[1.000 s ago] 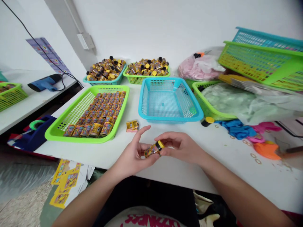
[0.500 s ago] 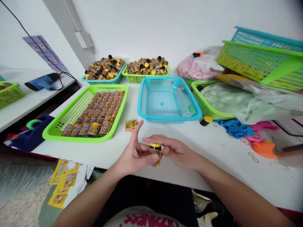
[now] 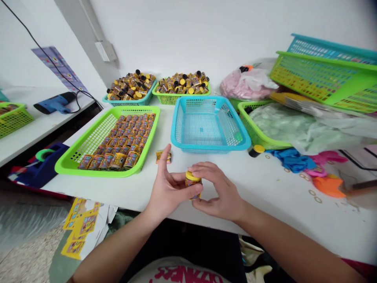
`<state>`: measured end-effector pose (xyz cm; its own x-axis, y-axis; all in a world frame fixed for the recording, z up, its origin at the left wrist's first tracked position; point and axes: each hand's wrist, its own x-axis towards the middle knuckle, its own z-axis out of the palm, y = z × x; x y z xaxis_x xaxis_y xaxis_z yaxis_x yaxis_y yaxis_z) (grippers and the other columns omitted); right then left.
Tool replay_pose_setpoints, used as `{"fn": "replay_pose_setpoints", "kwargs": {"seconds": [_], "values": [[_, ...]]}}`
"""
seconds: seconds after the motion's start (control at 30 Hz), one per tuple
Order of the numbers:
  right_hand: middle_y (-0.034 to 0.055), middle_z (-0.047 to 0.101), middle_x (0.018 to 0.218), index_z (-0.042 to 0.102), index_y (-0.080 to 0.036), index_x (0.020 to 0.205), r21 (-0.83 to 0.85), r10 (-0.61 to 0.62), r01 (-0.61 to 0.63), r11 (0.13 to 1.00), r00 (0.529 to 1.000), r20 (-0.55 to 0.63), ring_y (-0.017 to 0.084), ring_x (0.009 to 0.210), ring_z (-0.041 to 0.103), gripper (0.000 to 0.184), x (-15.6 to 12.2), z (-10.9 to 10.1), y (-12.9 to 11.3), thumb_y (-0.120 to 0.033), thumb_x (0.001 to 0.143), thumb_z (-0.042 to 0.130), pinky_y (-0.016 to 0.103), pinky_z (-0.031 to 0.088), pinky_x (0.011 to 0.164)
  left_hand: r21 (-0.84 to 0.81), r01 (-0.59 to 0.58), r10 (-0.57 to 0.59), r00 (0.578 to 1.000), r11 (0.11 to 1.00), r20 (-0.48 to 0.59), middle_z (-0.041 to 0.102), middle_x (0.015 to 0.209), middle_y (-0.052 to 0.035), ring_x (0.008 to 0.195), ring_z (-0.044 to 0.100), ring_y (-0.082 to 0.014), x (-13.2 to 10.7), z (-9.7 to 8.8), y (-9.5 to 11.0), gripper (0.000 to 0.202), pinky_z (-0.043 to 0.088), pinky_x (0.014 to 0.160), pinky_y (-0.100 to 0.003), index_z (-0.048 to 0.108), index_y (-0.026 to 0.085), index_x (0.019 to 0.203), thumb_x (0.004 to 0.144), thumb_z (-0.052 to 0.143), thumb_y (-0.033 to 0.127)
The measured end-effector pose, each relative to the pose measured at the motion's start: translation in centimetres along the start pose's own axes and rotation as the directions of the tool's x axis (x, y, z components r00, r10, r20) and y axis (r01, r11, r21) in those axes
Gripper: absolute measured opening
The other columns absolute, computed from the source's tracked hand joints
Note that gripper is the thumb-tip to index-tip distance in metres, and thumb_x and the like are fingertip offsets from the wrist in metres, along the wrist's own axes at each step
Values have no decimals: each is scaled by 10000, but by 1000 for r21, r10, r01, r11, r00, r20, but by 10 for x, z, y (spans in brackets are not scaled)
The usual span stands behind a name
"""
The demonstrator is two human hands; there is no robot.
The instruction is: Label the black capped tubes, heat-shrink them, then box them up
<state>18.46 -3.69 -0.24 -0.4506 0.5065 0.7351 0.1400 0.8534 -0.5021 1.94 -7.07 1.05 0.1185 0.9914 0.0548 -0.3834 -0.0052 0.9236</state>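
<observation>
A small printed jar with a yellow lid [image 3: 193, 181] is held upright over the front of the white table. My left hand [image 3: 169, 190] grips its side between thumb and fingers, the index finger pointing up. From the right, my right hand [image 3: 216, 190] pinches the jar between fingertips on the lid and a thumb low on its side. Behind my left hand, a small yellow printed sleeve [image 3: 159, 156] lies on the table, partly hidden. To the left, a green basket [image 3: 97, 175] holds rows of similar jars [image 3: 118, 160]. A blue basket [image 3: 210, 147] stands behind my hands.
Two baskets heaped with small jars [image 3: 129, 87] stand along the wall. A yellow-lidded black jar [image 3: 257, 151] sits right of the blue basket. Plastic bags [image 3: 279, 122], stacked baskets [image 3: 321, 78] and balloon-like pieces [image 3: 294, 159] crowd the right. A tape dispenser [image 3: 50, 161] and heat gun [image 3: 55, 103] are left.
The right hand has turned: its fingertips now touch the lid and its thumb has gone lower on the jar. The jar sits slightly higher, its lid tilted toward me.
</observation>
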Motion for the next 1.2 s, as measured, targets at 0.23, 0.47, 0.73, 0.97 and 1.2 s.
{"fn": "replay_pose_setpoints", "kwargs": {"seconds": [0.23,0.47,0.73,0.97,1.2], "values": [[113,687,1202,434,-261,1380,-121,-119,118,986,993,0,281,1177,611,665,4,-3,-5,-223,783,723,490,492,1001,-3,216,-201,913,976,355,669,741,49,667,677,-133,7,4,1,1084,527,679,-273,-96,265,1499,823,749,333],[158,714,1159,519,-143,1300,-415,-226,217,884,974,27,287,1156,619,469,4,-4,3,-326,892,661,492,504,983,379,58,-108,988,923,110,553,719,89,615,583,-90,13,14,8,920,445,593,-212,36,205,1446,776,661,124],[136,724,1118,543,-133,1217,-416,-345,320,851,939,16,238,1170,605,308,6,-10,-4,-299,958,564,498,501,1040,257,61,-153,922,965,357,458,645,128,493,447,-56,15,18,22,790,369,485,-164,106,239,1397,778,577,99],[49,719,1064,616,-209,1153,-607,-347,289,741,938,23,205,1094,598,257,-2,-9,1,-229,899,656,512,429,1115,599,-280,217,960,750,176,585,1023,-2,906,623,-119,2,9,23,501,525,811,-260,404,260,1179,784,672,109],[123,673,1164,523,-139,1292,-468,-277,322,823,947,165,250,1164,546,511,-3,1,1,-195,824,722,539,408,1096,811,-293,312,939,507,144,732,993,-3,907,684,-136,-20,-13,39,199,549,768,-222,645,227,1046,856,703,233]]}}
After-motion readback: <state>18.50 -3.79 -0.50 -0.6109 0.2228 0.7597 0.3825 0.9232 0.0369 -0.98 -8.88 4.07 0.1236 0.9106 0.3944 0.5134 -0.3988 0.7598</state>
